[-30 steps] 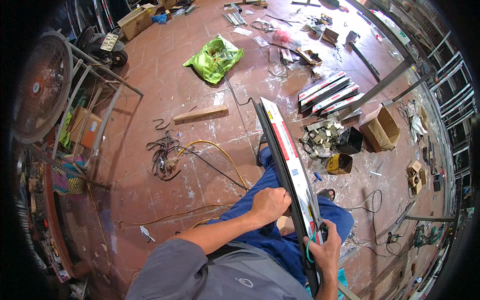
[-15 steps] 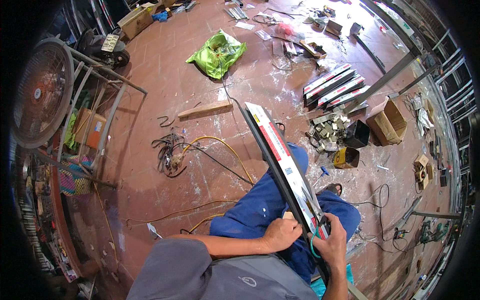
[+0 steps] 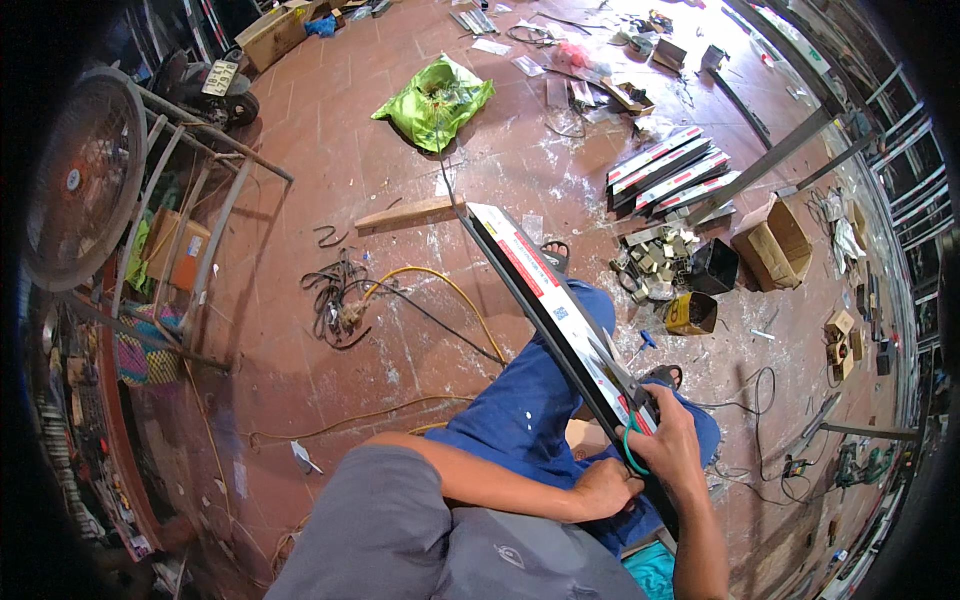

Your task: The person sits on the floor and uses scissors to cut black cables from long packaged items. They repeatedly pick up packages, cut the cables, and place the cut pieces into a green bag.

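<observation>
Profile (image 3: 541, 290) slants over blue-clad legs (image 3: 505, 410), probably stiff, light and smooth.
Best held around both long edges; right grip (image 3: 672, 438) closes on teal-handled scissors (image 3: 628, 452) against it, left grip (image 3: 606, 490) curls beside, contents unclear.

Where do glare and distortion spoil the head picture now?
Head view: glare washes out the floor at upper right; head view: the rim goes black, nearby edges bow; head view: left hand, right hand and labelled strip look fairly sharp.
</observation>
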The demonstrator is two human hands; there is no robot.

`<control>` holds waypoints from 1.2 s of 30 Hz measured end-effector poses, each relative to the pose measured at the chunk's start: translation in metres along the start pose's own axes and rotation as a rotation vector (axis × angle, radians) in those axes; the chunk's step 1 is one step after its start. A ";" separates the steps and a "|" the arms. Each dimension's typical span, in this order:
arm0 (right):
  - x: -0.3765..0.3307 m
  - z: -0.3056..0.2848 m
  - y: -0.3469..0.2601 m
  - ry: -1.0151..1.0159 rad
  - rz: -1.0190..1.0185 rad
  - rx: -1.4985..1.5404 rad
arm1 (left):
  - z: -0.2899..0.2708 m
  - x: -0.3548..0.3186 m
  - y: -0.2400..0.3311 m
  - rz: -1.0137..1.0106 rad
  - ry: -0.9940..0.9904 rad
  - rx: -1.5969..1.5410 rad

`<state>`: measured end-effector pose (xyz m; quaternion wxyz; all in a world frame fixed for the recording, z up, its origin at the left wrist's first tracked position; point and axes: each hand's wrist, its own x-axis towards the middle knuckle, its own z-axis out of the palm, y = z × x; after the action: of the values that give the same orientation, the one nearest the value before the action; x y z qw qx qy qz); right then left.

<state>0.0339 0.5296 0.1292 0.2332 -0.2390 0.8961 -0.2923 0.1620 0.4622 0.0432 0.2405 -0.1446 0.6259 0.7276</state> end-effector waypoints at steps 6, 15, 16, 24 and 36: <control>0.021 0.009 0.015 -0.007 -0.003 -0.001 | 0.023 0.006 0.000 -0.054 -0.043 -0.084; 0.050 0.011 0.024 -0.004 -0.016 -0.031 | 0.077 0.024 -0.009 0.025 -0.200 0.101; 0.051 0.010 0.023 0.006 -0.009 -0.028 | 0.080 0.017 -0.002 0.028 -0.225 0.087; 0.042 0.003 0.028 0.062 0.137 -0.007 | 0.088 -0.003 0.010 -0.084 -0.396 0.027; 0.091 0.020 0.014 0.023 0.020 -0.006 | 0.160 -0.017 0.002 -0.180 -0.502 -0.153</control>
<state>-0.0296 0.4803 0.0809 0.2252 -0.2271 0.9020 -0.2901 0.1894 0.6164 0.0815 0.4402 -0.0327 0.4747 0.7614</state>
